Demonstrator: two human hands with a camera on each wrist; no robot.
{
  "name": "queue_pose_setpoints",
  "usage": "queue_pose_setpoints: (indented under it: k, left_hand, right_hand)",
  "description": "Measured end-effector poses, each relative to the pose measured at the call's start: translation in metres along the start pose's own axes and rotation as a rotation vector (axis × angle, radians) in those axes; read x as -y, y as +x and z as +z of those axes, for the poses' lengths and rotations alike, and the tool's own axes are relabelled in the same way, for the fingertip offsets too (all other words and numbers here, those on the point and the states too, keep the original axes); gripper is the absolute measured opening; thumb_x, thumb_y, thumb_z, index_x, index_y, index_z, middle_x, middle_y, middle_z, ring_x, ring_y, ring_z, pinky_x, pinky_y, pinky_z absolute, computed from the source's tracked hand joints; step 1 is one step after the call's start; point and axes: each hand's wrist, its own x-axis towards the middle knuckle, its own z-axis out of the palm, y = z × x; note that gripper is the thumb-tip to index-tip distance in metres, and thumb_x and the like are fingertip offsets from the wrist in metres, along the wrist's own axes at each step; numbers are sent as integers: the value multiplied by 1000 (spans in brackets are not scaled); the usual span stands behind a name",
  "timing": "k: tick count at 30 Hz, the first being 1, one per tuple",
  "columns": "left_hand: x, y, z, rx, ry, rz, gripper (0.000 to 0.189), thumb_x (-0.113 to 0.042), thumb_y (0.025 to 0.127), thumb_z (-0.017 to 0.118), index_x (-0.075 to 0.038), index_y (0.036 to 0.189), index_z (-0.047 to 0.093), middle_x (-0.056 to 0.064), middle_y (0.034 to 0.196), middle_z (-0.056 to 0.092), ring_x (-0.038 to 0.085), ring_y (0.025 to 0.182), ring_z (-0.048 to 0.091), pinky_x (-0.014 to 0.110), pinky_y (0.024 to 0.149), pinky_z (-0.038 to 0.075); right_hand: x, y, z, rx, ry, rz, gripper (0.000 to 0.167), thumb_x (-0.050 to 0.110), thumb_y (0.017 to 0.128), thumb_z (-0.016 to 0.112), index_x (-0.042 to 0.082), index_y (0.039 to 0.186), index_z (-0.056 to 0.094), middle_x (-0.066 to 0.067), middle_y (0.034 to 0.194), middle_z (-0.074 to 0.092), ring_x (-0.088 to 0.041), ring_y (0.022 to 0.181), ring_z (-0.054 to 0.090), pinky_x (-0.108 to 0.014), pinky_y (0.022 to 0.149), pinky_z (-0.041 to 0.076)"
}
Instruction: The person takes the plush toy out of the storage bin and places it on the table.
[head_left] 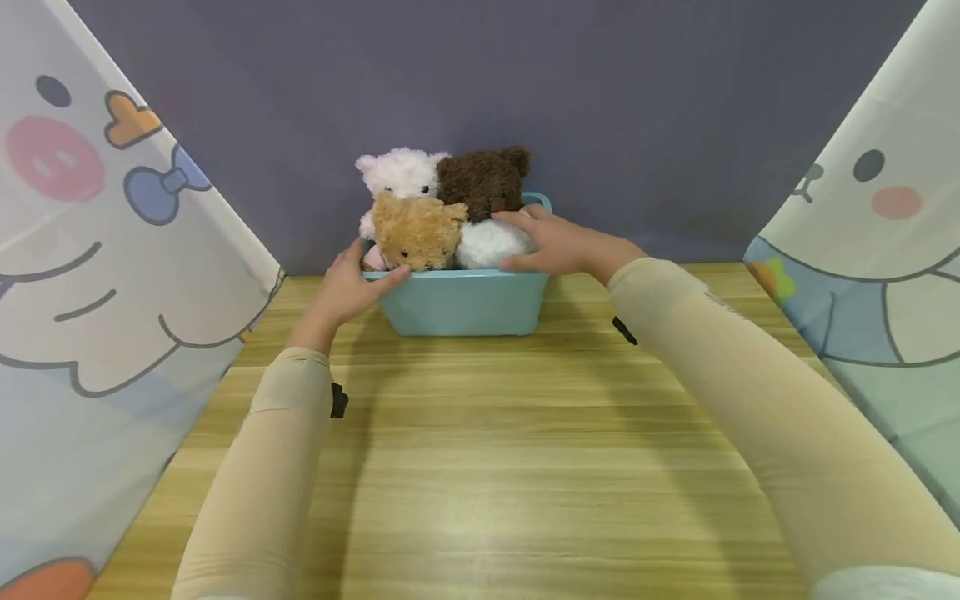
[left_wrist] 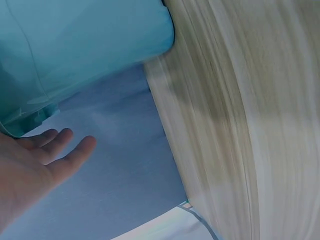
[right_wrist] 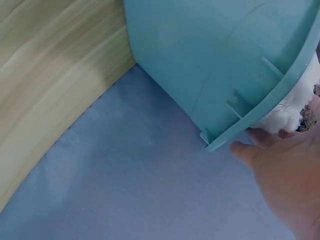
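A light-blue plastic bin (head_left: 465, 304) stands against the back wall with several plush toys in it. A white plush bear (head_left: 405, 172) and a dark brown plush bear (head_left: 483, 179) sit at the back, with a tan plush bear (head_left: 420, 232) in front of them. At the front right lies a white fluffy plush (head_left: 491, 244). My left hand (head_left: 348, 287) is at the bin's front left corner, thumb over the rim, fingers extended outside it. My right hand (head_left: 558, 242) rests over the white fluffy plush at the right rim, fingers spread and its thumb near the front rim.
The bin stands on a wood-grain table (head_left: 480, 450). Behind it rises a plain grey-blue cloth wall (head_left: 637, 108). Cartoon-printed cloth panels flank the table on the left (head_left: 112, 250) and right (head_left: 885, 250).
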Motion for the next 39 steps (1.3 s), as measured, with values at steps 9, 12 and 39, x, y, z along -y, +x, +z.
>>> queue_pose_setpoints:
  k: [9,12,39]
  left_hand:
    - [4,7,-1,13,-26,-28,141,-98,79,53,-17,169,-20,19,180,-3,49,165,12,73,127,23]
    - [1,6,0,8,-35,-44,144,-100,76,53,-20,168,-22,17,180,-4,48,165,10,73,127,22]
    - [-8,2,1,26,170,-108,144,-111,67,38,-28,168,-24,34,172,22,61,153,30,76,113,40]
  right_hand:
    - [1,12,1,-48,7,25,81,56,103,65,39,170,22,-18,178,13,-43,162,26,-68,125,31]
    - [-1,16,3,-64,42,29,84,51,102,69,37,171,22,-14,180,12,-41,166,15,-68,128,27]
    - [-10,32,14,-222,104,-53,63,39,99,76,33,157,54,-6,166,44,-33,150,44,-61,114,45]
